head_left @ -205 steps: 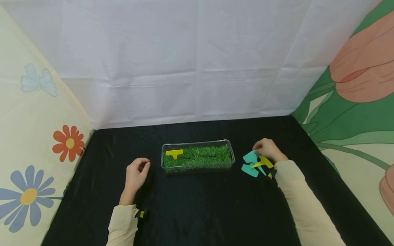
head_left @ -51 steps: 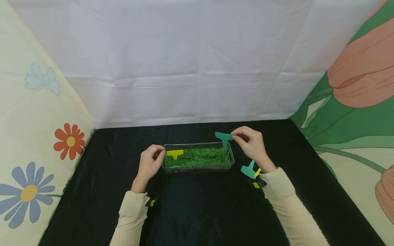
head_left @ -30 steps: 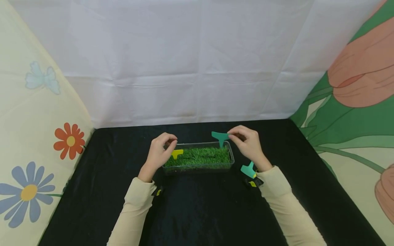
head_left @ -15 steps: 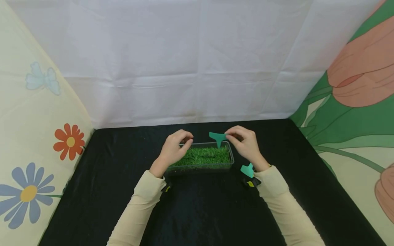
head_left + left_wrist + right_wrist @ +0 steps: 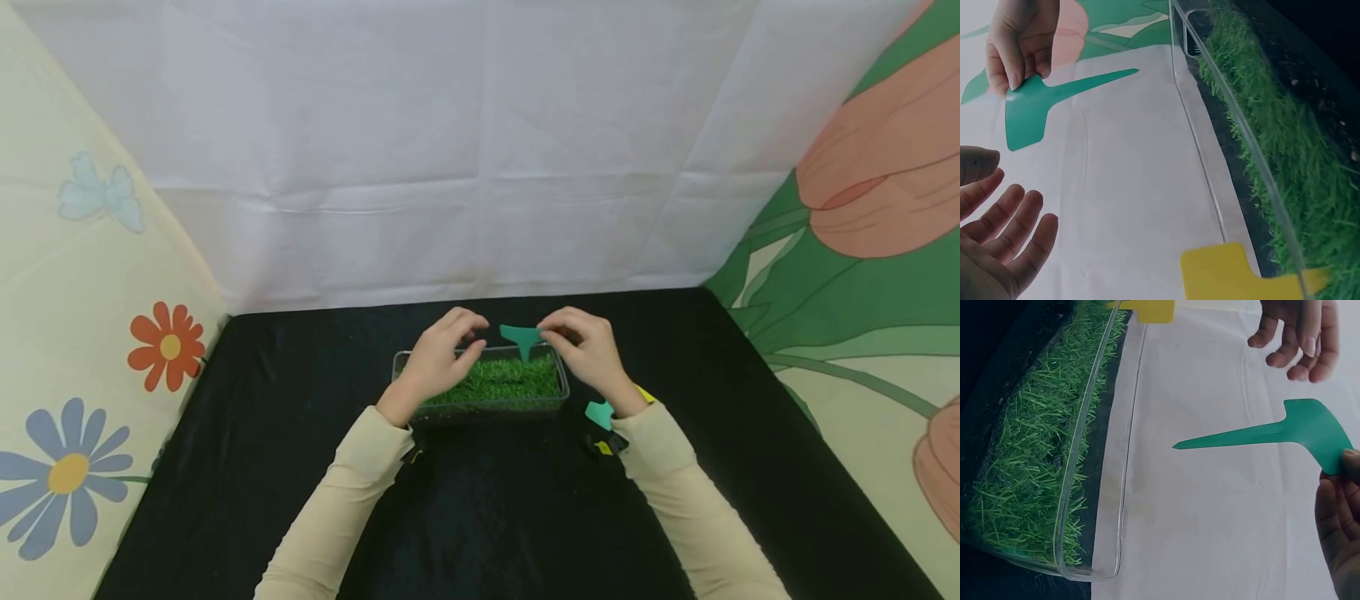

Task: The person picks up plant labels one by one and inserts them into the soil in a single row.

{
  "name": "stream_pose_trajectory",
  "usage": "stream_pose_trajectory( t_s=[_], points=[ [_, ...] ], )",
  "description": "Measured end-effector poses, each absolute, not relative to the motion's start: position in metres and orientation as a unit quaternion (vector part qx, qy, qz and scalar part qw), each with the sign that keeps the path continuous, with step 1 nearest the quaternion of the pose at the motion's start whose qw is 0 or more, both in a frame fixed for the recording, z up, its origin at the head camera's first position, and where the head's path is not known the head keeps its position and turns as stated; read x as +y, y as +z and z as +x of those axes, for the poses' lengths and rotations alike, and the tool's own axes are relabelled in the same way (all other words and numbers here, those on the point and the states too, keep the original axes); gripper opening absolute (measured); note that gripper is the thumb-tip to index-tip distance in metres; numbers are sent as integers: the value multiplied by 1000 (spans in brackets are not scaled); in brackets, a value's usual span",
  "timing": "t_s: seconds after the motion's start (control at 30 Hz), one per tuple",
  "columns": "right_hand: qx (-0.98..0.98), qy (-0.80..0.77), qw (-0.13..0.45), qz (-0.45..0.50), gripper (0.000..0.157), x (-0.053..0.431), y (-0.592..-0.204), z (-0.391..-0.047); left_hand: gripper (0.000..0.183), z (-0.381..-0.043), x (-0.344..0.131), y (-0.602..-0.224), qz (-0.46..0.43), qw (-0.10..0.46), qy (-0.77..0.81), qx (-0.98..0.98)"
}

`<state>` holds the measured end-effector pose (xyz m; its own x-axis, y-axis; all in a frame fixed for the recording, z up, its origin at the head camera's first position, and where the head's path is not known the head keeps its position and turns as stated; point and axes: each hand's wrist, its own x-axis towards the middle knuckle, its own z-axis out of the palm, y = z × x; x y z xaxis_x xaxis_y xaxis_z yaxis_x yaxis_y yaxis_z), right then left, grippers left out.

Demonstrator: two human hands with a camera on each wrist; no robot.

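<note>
My right hand (image 5: 588,346) pinches one end of a green T-shaped plant label (image 5: 522,337) by its wide head. In the right wrist view the pointed stem of the plant label (image 5: 1241,435) is above the grass. My left hand (image 5: 438,358) hovers over the tray's left half, fingers apart and holding nothing, a short gap from the label's other end. Below lies a clear plastic tray (image 5: 566,379) filled with green grass (image 5: 517,379). A yellow plant label (image 5: 1216,275) stands in the grass, hidden behind my left hand in the head view.
Right of the tray, teal labels (image 5: 600,414) and a yellow one (image 5: 645,393) lie on the black cloth (image 5: 495,517), partly covered by my right wrist. A white sheet (image 5: 480,150) hangs behind, with flower-patterned panels at both sides.
My right hand has picked up the green plant label from the pile and carried it left over the tray. My left hand has come in from the left toward it, past the yellow label.
</note>
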<state>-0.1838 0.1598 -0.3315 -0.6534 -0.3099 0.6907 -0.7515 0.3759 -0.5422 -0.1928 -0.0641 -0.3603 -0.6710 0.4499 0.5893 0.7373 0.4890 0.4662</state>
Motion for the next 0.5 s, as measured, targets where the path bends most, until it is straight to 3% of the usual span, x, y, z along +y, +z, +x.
stream_pose_trajectory(
  t_s=[0.5],
  points=[
    [-793, 445, 236, 343, 12, 158, -333, -184, 20, -204, -43, -352, -384, 194, -316, -846]
  ],
)
